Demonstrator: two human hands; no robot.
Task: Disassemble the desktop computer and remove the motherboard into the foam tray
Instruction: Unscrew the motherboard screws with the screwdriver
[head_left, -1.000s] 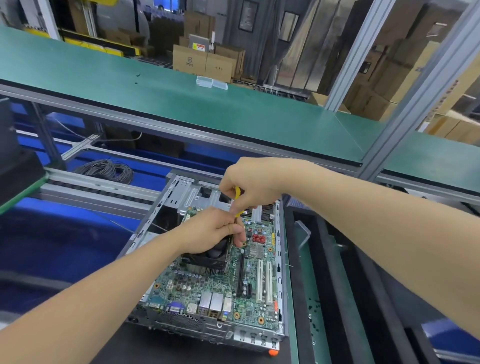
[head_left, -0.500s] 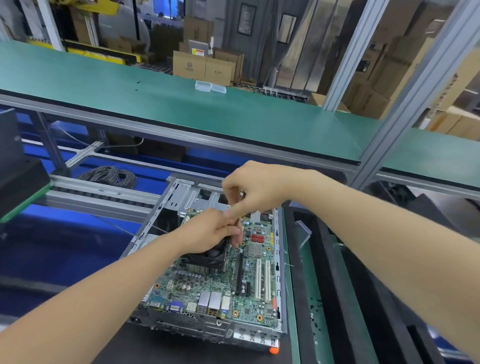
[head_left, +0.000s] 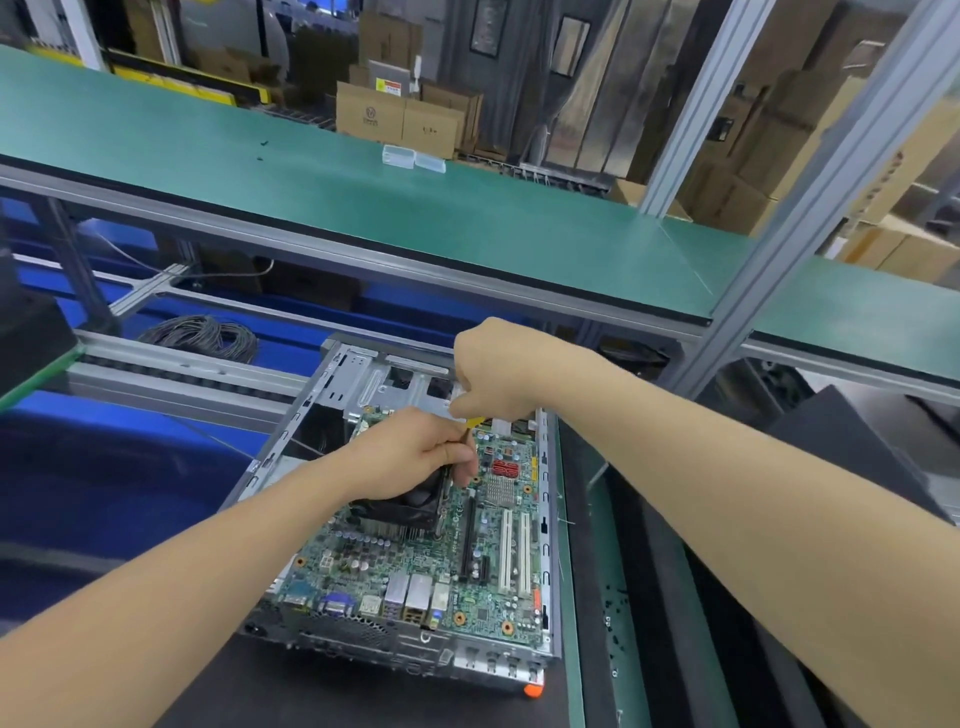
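Observation:
An open grey computer case (head_left: 332, 395) lies flat, with the green motherboard (head_left: 483, 582) still inside it. A black fan and heatsink (head_left: 400, 512) sits on the board's left half. My right hand (head_left: 498, 374) is closed on a yellow-handled screwdriver (head_left: 475, 422), held upright over the board's far part. My left hand (head_left: 415, 452) pinches the screwdriver's shaft just below, next to the fan. The tip is hidden by my fingers. A black foam tray (head_left: 670, 597) lies to the right of the case.
A green shelf (head_left: 363, 202) spans the view above the case, carried by aluminium posts (head_left: 810, 208). A coil of black cable (head_left: 208, 335) lies at the back left. Several loose black screws (head_left: 613, 613) lie on the green strip right of the case.
My right hand has risen slightly and turned on the handle, so the yellow grip went out of sight and shows again now. My left hand stays pinched on the shaft.

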